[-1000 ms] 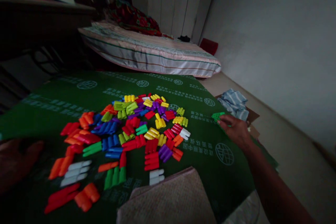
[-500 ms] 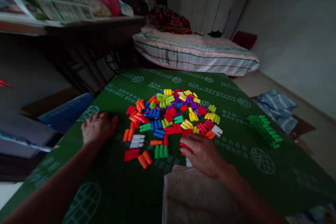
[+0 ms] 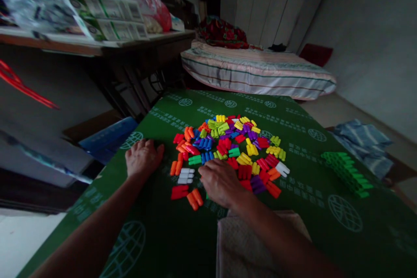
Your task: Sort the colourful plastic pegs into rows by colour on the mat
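A spread of colourful plastic building blocks (image 3: 224, 144), shaped like joined tubes, lies on the green table. My left hand (image 3: 143, 158) rests flat at the left of the blocks, its thumb spread and nothing in it. Over the near middle of the spread is my right hand (image 3: 219, 181), fingers curled down and close together; its fingertips and anything in them are hidden. Just left of it lie white blocks (image 3: 186, 176), an orange block (image 3: 195, 199) and a red block (image 3: 179, 192). A purple block (image 3: 257, 184) is to its right.
On the table's right side sits a green assembled block piece (image 3: 347, 173). A folded brown cloth (image 3: 241, 243) lies at the near edge under my right forearm. A cluttered desk (image 3: 107, 47) stands at left, a bed (image 3: 257, 69) beyond the table.
My right hand has moved left from a red block to the near middle of the spread, uncovering purple and orange blocks. My left hand stays in place; the view has shifted.
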{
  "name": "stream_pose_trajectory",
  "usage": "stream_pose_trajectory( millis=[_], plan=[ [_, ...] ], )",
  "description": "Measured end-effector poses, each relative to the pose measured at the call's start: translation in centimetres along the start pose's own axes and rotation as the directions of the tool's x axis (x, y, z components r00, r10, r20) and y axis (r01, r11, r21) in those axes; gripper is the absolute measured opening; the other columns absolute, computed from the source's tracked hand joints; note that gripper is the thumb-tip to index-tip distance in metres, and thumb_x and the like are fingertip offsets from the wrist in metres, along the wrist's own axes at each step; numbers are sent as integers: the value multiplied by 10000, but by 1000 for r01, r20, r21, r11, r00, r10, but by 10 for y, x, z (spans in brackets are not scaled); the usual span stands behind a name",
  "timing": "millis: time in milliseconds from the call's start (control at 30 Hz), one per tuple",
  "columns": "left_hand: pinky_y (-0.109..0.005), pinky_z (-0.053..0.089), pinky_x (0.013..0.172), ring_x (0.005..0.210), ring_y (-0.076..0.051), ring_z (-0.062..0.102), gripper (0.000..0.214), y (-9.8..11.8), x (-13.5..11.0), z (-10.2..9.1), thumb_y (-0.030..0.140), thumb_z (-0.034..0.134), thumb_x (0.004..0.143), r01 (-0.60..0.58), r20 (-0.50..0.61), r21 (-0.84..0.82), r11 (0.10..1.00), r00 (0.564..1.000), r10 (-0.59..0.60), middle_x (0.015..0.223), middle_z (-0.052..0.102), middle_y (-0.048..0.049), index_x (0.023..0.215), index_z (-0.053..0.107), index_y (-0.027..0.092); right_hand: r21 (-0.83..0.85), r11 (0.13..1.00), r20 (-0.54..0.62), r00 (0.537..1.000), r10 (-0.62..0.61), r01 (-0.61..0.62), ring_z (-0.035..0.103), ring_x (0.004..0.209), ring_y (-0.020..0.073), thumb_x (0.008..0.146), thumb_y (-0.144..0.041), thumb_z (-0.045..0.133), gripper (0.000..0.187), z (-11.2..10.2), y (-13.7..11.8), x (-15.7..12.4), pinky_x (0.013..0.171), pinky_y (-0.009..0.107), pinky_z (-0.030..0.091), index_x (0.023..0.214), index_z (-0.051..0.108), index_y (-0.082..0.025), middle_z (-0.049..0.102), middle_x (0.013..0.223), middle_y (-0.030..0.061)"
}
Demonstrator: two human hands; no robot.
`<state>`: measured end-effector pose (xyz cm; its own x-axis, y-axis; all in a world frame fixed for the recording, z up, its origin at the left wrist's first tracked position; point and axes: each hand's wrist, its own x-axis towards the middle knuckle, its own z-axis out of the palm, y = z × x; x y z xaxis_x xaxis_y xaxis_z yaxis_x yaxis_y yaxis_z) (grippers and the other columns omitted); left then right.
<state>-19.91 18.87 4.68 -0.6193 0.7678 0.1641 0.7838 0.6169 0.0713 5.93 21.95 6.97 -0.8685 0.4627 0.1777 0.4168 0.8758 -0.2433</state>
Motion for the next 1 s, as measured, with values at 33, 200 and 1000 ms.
stream_pose_trajectory(
  millis=[33, 200, 1000],
  plan=[
    [-509, 344, 1021, 1264, -377, 405, 603, 0, 0, -1, 501, 237, 868, 0, 1, -1, 1000, 1000, 0, 1338, 495, -216, 1199, 533, 94, -24, 1000, 7, 1000, -4, 4, 551, 946, 219, 889, -150, 461, 170, 2, 0, 11, 822, 357, 445, 917, 628, -160, 644, 940, 89],
    [-511, 347, 1016, 1265, -388, 404, 618, -1, -1, -5, 510, 229, 865, -12, 5, -4, 1000, 1000, 12, 1339, 486, -230, 1199, 522, 80, -135, 991, 75, 997, 21, -11, 548, 1001, 263, 853, -103, 448, 270, 9, -4, 50, 794, 390, 469, 1051, 631, -100, 635, 1059, 144],
    [-537, 353, 1014, 1283, -390, 381, 719, 1, 5, -10, 568, 121, 834, 3, 64, 12, 1000, 998, -4, 1376, 447, -229, 1231, 488, 93, 523, 653, -265, 623, 736, -548, 683, 795, 176, 825, -373, 558, 320, -25, 85, -104, 711, 278, 530, 1113, 644, -264, 728, 941, 27]
  ],
)
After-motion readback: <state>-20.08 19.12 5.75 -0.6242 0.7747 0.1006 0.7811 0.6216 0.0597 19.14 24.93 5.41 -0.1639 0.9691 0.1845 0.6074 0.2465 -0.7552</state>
